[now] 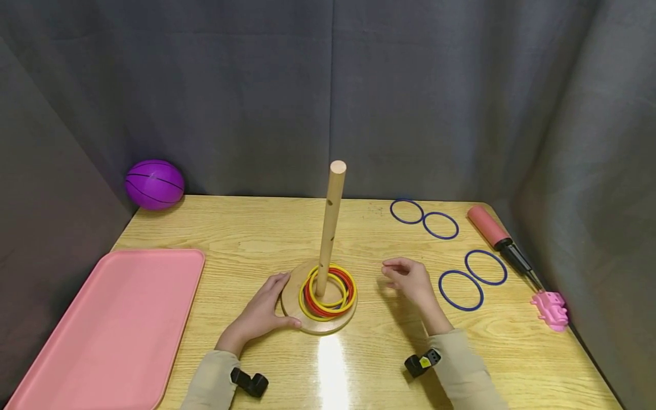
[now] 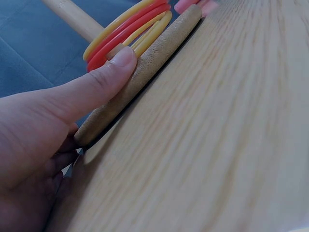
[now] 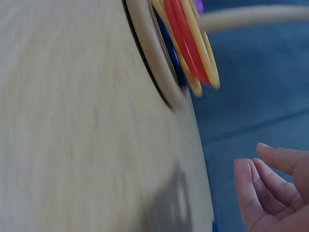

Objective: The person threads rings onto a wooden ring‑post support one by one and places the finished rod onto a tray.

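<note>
A wooden ring-toss stand (image 1: 331, 222) rises from a round base (image 1: 293, 293) in the middle of the table. Several yellow and red rings (image 1: 353, 290) lie stacked around the foot of its post; a bit of blue shows beneath them in the right wrist view. My left hand (image 1: 262, 307) grips the base at its left side. In the left wrist view its thumb (image 2: 104, 79) lies along the edge, close to the rings. My right hand (image 1: 412, 282) hovers to the right of the stand, fingers loosely bent, and holds nothing.
Blue rings (image 1: 441, 225) lie in two pairs on the right of the table. Beyond them is a pink-and-black hand pump (image 1: 487, 225) with a pink toy (image 1: 552, 310) at its end. A pink tray (image 1: 128, 319) occupies the left, a purple ball (image 1: 155, 185) the back left corner.
</note>
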Tool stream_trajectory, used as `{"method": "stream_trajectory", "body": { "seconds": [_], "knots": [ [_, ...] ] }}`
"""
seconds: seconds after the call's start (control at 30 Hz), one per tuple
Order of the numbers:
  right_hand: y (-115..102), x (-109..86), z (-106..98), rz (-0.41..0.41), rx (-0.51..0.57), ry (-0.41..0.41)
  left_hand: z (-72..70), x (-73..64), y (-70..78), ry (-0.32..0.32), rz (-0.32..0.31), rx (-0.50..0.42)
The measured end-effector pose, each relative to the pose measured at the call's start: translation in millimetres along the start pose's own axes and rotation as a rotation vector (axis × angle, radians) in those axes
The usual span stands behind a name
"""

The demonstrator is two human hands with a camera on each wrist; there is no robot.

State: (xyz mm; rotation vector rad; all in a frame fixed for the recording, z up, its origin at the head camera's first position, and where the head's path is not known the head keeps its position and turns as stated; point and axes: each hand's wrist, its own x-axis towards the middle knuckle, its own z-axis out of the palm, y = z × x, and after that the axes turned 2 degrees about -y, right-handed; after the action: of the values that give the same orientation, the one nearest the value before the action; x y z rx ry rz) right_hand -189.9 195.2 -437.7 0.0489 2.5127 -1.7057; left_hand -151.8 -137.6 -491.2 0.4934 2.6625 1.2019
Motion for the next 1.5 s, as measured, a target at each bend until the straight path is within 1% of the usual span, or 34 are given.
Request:
{"method": "stream_trajectory", "body": {
  "seconds": [0.13, 0.17, 0.4, 0.57, 0.73, 0.83, 0.93, 1.03, 1.27, 1.5],
  "knots": [
    [7, 1.8, -28, -0.020, -0.067, 0.031, 0.0, -0.1, -0.1, 0.001, 0.000, -0.004],
    [9, 2.5, -35, -0.027, -0.099, 0.040, 0.1, -0.1, -0.2, 0.001, -0.001, -0.006],
    [23, 7.3, -82, -0.106, -0.397, 0.077, 0.1, -0.1, -0.6, -0.001, -0.004, -0.006],
    [32, 12.7, -112, -0.136, -0.552, 0.075, 0.1, 0.4, 0.0, 0.001, 0.006, -0.001],
    [42, 16.5, -134, -0.138, -0.638, 0.053, -0.2, 0.5, -0.1, 0.005, 0.006, 0.000],
    [49, 17.4, -142, -0.141, -0.683, 0.048, -0.3, 0.5, -0.5, 0.005, 0.007, 0.001],
    [57, 17.0, -145, -0.149, -0.715, 0.043, -0.2, 0.4, -0.8, 0.002, 0.010, 0.002],
    [61, 15.4, -144, -0.136, -0.745, 0.042, -0.1, 0.3, -0.9, 0.001, 0.014, 0.005],
    [61, 10.5, -139, -0.053, -0.764, -0.003, 0.6, 0.5, -1.3, -0.003, 0.006, -0.002],
    [62, 7.8, -133, -0.058, -0.782, 0.023, 0.8, 0.8, -1.2, -0.004, -0.005, -0.003]
  ]
}}
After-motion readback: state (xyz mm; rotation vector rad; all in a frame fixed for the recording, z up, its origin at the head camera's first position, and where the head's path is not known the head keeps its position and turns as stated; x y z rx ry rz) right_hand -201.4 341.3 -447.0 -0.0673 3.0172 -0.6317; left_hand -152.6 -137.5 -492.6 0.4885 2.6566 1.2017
